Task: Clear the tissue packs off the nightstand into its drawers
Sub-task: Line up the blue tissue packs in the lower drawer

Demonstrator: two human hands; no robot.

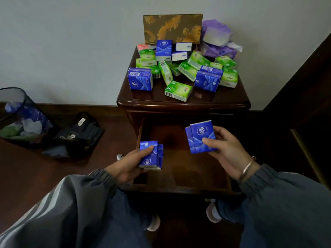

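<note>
Behind the piled packs, the gold-patterned tissue box (172,28) was partly hidden, and the far interior of the open drawer (188,169) lay in shadow. Glossy blue and green tissue packs (186,70) covered the polished dark-wood nightstand (182,102). Over the drawer, the left hand (129,164) gripped a blue stack (151,155) with curled fingers; the right hand (226,149) pinched a blue pair (199,136), thumb in front.

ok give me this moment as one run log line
left hand: grips blue packs | right hand: grips more blue packs | drawer: open | nightstand: pile of packs on top
</note>
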